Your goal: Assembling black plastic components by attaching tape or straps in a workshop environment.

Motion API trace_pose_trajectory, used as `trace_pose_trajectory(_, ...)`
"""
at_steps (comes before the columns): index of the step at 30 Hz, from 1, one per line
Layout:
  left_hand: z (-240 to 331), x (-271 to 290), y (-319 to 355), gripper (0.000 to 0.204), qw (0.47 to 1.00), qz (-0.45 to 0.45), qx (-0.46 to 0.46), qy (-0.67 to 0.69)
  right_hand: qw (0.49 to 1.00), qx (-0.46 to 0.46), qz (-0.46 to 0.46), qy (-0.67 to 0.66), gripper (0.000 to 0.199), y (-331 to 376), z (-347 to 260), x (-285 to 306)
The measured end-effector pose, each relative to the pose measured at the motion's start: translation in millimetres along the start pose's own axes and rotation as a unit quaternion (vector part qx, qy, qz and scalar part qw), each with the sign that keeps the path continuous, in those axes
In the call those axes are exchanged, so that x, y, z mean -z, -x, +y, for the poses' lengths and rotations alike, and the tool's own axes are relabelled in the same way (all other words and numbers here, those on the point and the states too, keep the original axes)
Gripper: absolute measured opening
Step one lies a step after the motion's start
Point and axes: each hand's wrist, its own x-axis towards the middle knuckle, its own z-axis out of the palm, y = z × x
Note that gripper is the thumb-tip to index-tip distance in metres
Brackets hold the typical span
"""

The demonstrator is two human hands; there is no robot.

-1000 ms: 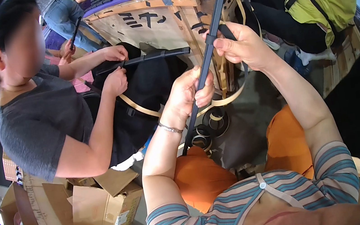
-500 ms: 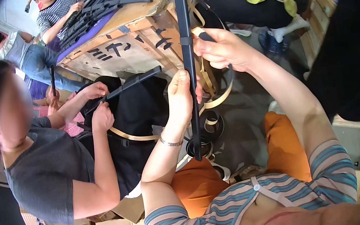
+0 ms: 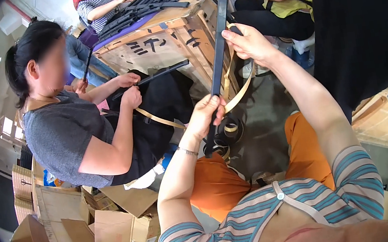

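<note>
A long, flat black strip (image 3: 221, 46) slants across the middle, its top leaning right and away. My left hand (image 3: 207, 114) is closed around its lower half, the thumb lying along the front. Higher up, my right hand (image 3: 248, 45) is pinched at the strip's right edge, thumb against the strip. It also grips a band of tape (image 3: 244, 94), tan on one face and dark on the other. The band hangs in a loop between my hands. Below the left hand, the strip's dark lower end (image 3: 211, 145) reaches toward my orange-trousered knee.
A wooden crate (image 3: 159, 44) ahead carries a pile of black strips (image 3: 158, 1). At left, a co-worker in grey (image 3: 70, 132) handles a similar strip (image 3: 165, 71). Tape rolls (image 3: 229, 128) sit below my hands. Cardboard boxes (image 3: 126, 237) lie lower left; black cloth (image 3: 358, 26) hangs right.
The black strip has gone from nearly upright to leaning right at its top. My left hand is lower in view, and my right thumb now rests on the strip. The whole view has shifted leftward.
</note>
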Motion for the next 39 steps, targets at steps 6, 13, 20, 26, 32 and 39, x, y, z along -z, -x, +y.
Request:
trace_pose_trajectory(6, 13.9, 7.3, -4.9, 0.029, 0.995, 0.063, 0.001, 0.073, 0.986, -0.160, -0.037, 0.001, 0.023, 24.9, 16.8, 13.7)
trace_pose_trajectory(13, 18.6, 19.2, -11.2, 0.030, 0.994, 0.061, -0.020, 0.093, 0.980, -0.122, -0.056, 0.144, 0.021, 9.6, 31.6, 2.7)
trace_pose_trajectory(20, 19.0, 19.2, -3.4, 0.030, 0.996, 0.067, -0.003, 0.063, 0.980, -0.122, -0.072, 0.137, 0.018, 5.7, 25.7, -6.8)
trace_pose_trajectory(26, 24.9, 14.9, -2.2, 0.031, 0.998, 0.056, 0.011, 0.041, 0.976, 0.119, -0.072, 0.166, 0.026, 3.5, 27.9, -14.0)
trace_pose_trajectory(32, 28.7, 12.5, -1.5, 0.035, 0.998, 0.043, 0.013, 0.054, 0.987, 0.012, -0.132, 0.092, 0.023, 2.0, 34.1, -18.3)
trace_pose_trajectory(39, 28.4, 9.2, -5.6, 0.036, 0.997, 0.050, 0.015, 0.053, 0.984, -0.027, -0.136, 0.114, 0.014, 4.8, 39.3, -23.0)
